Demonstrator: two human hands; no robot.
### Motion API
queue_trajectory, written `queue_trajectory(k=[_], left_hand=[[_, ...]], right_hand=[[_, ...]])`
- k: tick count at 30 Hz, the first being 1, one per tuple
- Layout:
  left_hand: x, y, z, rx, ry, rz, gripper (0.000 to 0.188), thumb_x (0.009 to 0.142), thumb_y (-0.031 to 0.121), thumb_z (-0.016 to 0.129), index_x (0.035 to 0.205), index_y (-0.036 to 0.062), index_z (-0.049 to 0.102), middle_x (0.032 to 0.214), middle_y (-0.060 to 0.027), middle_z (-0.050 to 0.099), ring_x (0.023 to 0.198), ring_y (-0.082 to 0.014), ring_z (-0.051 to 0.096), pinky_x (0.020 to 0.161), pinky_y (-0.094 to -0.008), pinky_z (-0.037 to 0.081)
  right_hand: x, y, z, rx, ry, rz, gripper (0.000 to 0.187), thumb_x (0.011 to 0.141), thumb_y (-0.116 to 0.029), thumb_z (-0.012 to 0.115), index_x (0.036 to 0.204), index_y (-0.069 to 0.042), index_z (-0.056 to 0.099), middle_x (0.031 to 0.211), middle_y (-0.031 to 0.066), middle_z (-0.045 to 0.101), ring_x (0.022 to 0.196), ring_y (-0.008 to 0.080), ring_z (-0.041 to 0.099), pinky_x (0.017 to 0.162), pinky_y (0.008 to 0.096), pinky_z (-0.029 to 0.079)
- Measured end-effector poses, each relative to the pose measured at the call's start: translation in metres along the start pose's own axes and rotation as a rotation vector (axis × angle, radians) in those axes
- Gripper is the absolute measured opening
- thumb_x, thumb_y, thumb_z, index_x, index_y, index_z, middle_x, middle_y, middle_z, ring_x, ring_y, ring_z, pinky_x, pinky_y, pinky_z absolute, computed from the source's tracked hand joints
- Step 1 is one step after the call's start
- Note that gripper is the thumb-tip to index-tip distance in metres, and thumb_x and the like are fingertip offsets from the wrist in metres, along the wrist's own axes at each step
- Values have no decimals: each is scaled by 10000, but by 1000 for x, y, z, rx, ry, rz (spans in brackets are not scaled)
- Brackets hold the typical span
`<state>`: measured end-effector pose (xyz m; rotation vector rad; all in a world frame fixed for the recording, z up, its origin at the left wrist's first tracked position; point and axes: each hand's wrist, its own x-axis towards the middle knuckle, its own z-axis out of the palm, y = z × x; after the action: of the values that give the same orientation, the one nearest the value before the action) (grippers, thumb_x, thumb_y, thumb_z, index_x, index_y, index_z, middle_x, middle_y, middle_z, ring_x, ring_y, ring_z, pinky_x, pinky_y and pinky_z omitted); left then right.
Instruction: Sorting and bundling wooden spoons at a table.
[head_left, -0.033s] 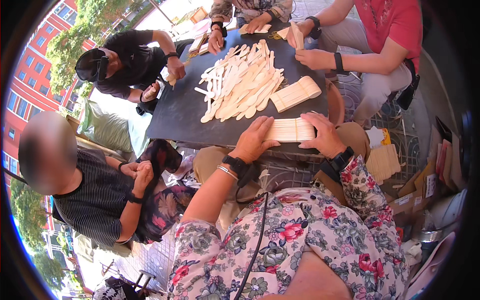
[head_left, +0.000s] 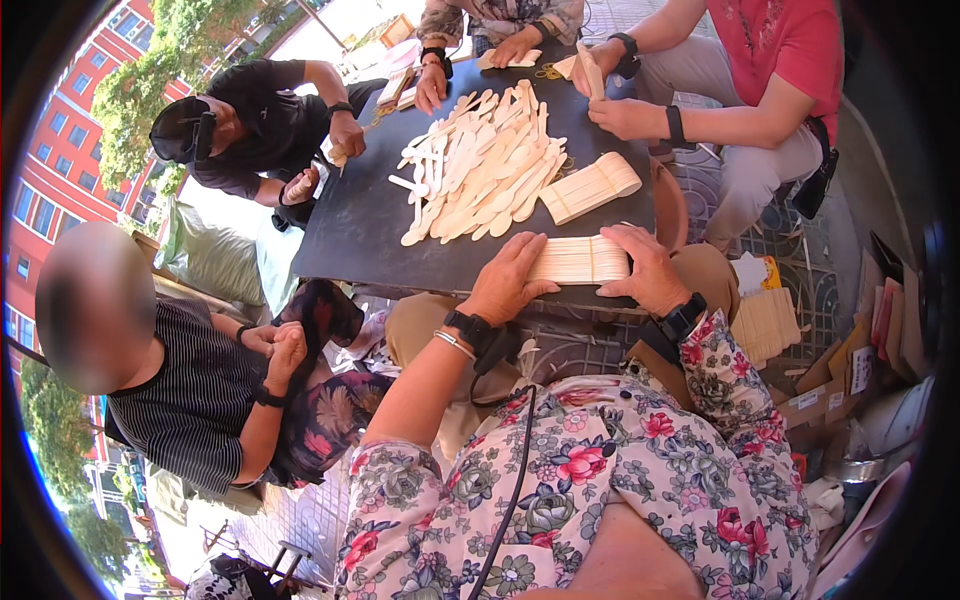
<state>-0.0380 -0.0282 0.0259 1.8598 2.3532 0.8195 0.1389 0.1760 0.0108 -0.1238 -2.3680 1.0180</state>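
Note:
A bundle of flat pale wooden sticks (head_left: 578, 260) rests at the near edge of the dark table (head_left: 345, 235), with a thin band around it. My left hand (head_left: 508, 280) grips its left end, thumb on the near side. At the right end, my right hand (head_left: 648, 272) closes on the same bundle. Just beyond it lies a second banded bundle (head_left: 592, 188), tilted and touched by neither hand. A big loose heap of wooden spoons (head_left: 490, 165) covers the middle of the table.
Co-workers sit around the table; one in red (head_left: 775, 90) holds wooden pieces at the far right, one in black (head_left: 265, 130) at the far left. A person in a striped top (head_left: 190, 390) sits at my left, hands together. More wooden sticks (head_left: 768, 325) and cardboard (head_left: 815, 405) are low on my right.

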Motion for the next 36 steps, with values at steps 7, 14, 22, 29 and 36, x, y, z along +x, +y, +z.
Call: queue_trajectory(k=[7, 14, 22, 29, 36], left_hand=[[2, -3, -3, -85, -44, -70, 750, 755, 339, 764, 1365, 48, 439, 1361, -184, 455, 1229, -364, 472, 1002, -402, 429], [12, -17, 2, -154, -111, -44, 733, 724, 197, 789, 1360, 23, 469, 1363, -211, 478, 1270, -348, 464, 1053, -384, 391], [11, 1, 16, -163, -83, -137, 700, 766, 227, 765, 1374, 36, 474, 1379, -189, 488, 1290, -325, 455, 1062, -379, 360], [4, 12, 12, -157, -51, -95, 749, 704, 222, 817, 1361, 60, 497, 1314, -170, 530, 1219, -311, 508, 1031, -379, 398], [5, 14, 15, -369, -16, -185, 900, 678, 235, 835, 1434, 44, 386, 1329, -156, 536, 1239, -251, 489, 1064, -359, 345]], right_hand=[[3, 1, 1, -30, -26, 9, 781, 557, -142, 845, 1265, -16, 541, 1265, 187, 558, 1212, 346, 495, 1039, 412, 390], [-5, 21, 1, 5, 12, -59, 778, 605, -204, 825, 1287, 10, 518, 1240, 205, 569, 1197, 359, 511, 1036, 421, 392], [-14, 38, 4, 17, 96, -65, 826, 562, -251, 833, 1282, -1, 515, 1172, 205, 600, 1089, 374, 556, 958, 422, 438], [-19, 22, -1, -14, 47, -39, 883, 542, -208, 859, 1318, -4, 490, 1212, 195, 569, 1138, 363, 525, 1007, 428, 404], [-17, 19, -5, -74, 56, -74, 772, 521, -229, 863, 1193, 9, 566, 1167, 173, 577, 1114, 354, 518, 996, 433, 393]])
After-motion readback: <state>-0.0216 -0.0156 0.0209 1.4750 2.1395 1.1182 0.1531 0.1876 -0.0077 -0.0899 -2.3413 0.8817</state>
